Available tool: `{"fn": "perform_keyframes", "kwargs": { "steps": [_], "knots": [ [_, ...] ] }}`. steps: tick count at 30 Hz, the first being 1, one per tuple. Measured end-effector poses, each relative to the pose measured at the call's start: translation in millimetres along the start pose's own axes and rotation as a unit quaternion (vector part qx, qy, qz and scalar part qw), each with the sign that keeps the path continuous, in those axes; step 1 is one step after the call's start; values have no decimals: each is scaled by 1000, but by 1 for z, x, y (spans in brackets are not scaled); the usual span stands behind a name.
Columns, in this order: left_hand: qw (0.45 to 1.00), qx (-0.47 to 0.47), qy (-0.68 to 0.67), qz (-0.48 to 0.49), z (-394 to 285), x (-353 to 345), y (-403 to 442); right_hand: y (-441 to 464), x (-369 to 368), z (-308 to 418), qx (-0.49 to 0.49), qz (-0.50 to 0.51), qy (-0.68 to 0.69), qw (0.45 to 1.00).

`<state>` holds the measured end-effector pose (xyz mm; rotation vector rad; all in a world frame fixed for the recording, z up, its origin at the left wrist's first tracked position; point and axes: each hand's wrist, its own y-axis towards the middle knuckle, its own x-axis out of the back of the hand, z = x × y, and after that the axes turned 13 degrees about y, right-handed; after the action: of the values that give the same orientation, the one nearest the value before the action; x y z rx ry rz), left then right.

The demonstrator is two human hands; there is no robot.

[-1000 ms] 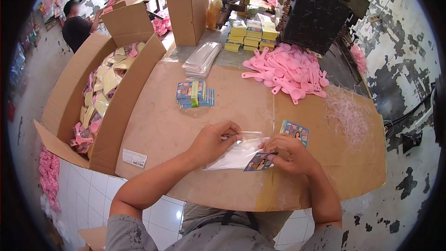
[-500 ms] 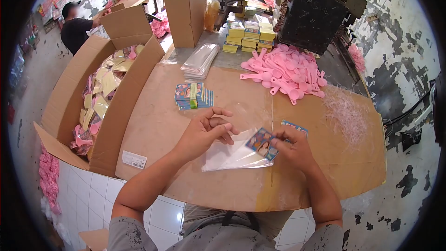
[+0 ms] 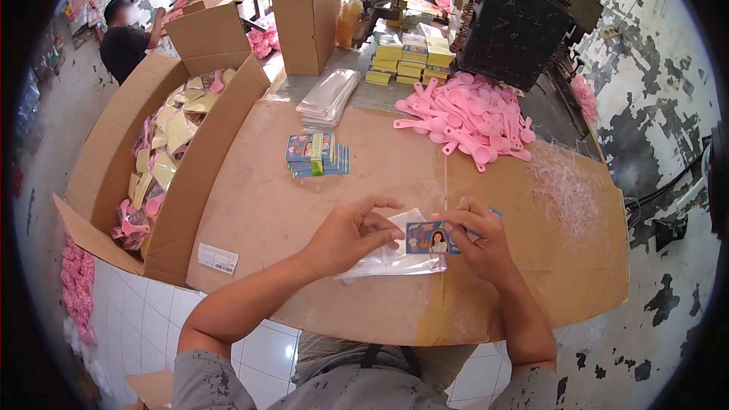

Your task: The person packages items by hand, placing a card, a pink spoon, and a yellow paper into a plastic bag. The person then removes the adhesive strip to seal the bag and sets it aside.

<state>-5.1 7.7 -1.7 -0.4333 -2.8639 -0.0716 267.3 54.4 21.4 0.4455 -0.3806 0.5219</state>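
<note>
My right hand grips a blue printed card at its right side, holding it over clear plastic bags on the cardboard-covered table. Close to the card's left edge is my left hand, its fingers curved and apart, with nothing visible between them. Partly hidden behind my right hand lies a small stack of blue cards. Farther back on the table stands a banded bundle of the same cards.
An open carton of packed pink pieces stands left. Pink scoops, clear bags and yellow-edged card stacks lie at the back. A black machine is behind the scoops. Plastic scraps lie right. A person is back left.
My right hand has lifted the card from the bags and turned it level. My left hand has let go of the plastic bag, and its fingers now hover near the card.
</note>
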Motion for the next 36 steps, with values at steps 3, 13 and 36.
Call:
{"fn": "perform_keyframes", "kwargs": {
  "steps": [3,13,36],
  "knots": [
    [996,-22,76,33,-3,-5,-3,3,-9,4,43,44,7,998],
    [999,-48,-8,-15,0,-7,-1,-5,-16,-16,-50,-53,193,978],
    [1000,3,16,-11,32,9,10,168,99,-181,119,-162,-220,955]
  ]
}}
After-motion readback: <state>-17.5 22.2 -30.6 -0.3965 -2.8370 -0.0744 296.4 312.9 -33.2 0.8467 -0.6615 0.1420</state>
